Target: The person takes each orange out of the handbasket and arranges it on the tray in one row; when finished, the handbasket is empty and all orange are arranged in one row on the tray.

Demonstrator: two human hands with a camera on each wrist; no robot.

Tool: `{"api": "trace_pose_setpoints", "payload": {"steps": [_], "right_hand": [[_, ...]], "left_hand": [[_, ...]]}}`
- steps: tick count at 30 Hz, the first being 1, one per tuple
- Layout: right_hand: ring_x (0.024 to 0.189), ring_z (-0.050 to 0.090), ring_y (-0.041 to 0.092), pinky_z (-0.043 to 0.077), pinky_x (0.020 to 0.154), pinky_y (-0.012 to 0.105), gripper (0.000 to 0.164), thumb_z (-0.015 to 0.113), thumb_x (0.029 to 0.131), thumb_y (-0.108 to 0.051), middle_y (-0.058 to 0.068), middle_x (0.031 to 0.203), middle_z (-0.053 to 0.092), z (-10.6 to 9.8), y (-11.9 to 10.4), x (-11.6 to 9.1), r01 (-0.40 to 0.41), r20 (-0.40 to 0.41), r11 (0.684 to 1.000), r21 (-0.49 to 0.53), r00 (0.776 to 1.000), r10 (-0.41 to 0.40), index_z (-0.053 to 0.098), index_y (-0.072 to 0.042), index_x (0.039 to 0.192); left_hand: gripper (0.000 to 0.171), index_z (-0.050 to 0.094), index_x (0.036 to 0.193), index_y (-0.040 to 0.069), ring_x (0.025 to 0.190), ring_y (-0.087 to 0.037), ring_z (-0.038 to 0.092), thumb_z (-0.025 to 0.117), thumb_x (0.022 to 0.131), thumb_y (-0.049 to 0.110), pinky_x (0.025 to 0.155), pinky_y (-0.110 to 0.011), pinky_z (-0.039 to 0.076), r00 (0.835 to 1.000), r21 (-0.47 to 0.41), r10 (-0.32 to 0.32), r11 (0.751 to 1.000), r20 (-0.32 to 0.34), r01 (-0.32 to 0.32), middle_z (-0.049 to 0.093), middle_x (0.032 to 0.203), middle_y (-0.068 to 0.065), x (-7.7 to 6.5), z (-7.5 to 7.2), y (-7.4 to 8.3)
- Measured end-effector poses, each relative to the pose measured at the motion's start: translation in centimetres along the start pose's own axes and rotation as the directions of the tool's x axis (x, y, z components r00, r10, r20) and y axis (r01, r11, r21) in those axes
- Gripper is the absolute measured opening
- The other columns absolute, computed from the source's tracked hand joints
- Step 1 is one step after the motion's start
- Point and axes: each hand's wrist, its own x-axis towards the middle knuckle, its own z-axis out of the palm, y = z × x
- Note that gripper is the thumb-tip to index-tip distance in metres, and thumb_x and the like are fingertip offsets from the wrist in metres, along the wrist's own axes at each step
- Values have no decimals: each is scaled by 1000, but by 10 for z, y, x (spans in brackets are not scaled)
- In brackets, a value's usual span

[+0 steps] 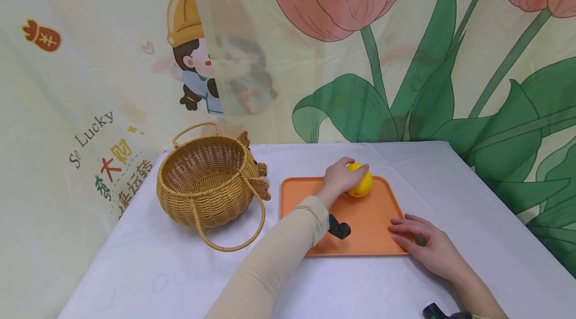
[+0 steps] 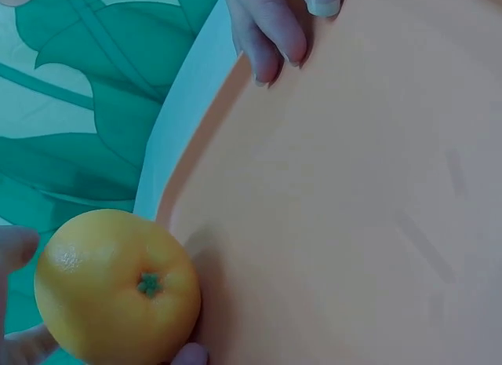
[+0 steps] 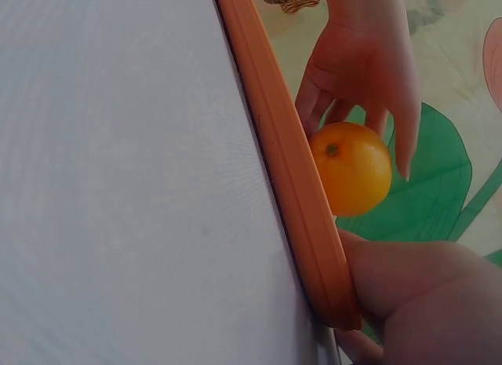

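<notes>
A yellow-orange orange (image 1: 360,181) with a small green stem mark is at the back right of the orange tray (image 1: 364,231). My left hand (image 1: 340,177) reaches over the tray from the left and has its fingers spread round the fruit. In the left wrist view, fingertips show on two sides of the orange (image 2: 110,294); one finger stands a little apart from it. Whether the fruit touches the tray is hard to tell. My right hand (image 1: 429,244) rests at the tray's right rim, fingertips touching the edge, fingers fairly relaxed.
Left of the tray stands a woven wicker basket (image 1: 180,206), its near handle folded down onto the white cloth (image 1: 148,264) and its far handle upright. A printed curtain (image 1: 252,24) with tulips hangs behind the table.
</notes>
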Motion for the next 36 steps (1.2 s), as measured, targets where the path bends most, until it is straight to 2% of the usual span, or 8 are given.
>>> {"api": "trace_pose_setpoints", "payload": {"steps": [6,13,20,24,31,36], "right_hand": [[143,34,44,29,106,74,36,78,92,-30,13,140,62,0,0,-1,-8,10,1000,2,1000,8,75,-14,125],[143,33,45,29,105,75,37,78,92,-27,16,141,60,-1,-2,0,-17,19,1000,-4,1000,17,74,-13,126],[142,34,44,29,105,75,38,78,92,-31,15,140,61,0,0,0,-18,26,1000,-4,999,18,74,-14,125],[142,33,46,28,105,75,38,78,92,-31,16,141,61,-1,2,-2,-30,25,1000,-7,999,30,74,-13,126],[142,34,45,29,106,75,37,78,93,-31,15,140,61,-2,3,-3,-25,29,1000,8,999,25,74,-13,125],[142,34,45,29,106,75,35,78,92,-27,15,139,62,-2,0,-3,-14,24,1000,12,1000,14,75,-13,124]], "left_hand": [[65,58,145,25,84,-22,58,59,94,66,70,-39,59,999,29,33,999,-7,-33,61,132,-9,-2,-14,-1],[68,55,147,27,77,-22,62,57,94,69,70,-41,59,996,52,90,995,-19,-89,60,134,-11,-8,-51,4],[66,53,148,26,73,-32,70,56,96,67,64,-35,57,979,101,200,975,-26,-197,59,140,-9,-13,-89,4],[65,53,148,25,72,-27,69,57,96,65,62,-35,58,970,108,240,966,-33,-236,59,140,-11,-14,-105,5],[64,54,147,27,95,-21,65,57,96,65,62,-34,59,969,71,240,969,-64,-236,58,137,-12,-13,-136,12],[66,49,150,28,88,-26,69,58,96,65,67,-39,60,965,73,237,971,-112,-230,56,139,-15,-15,-169,13]]}}
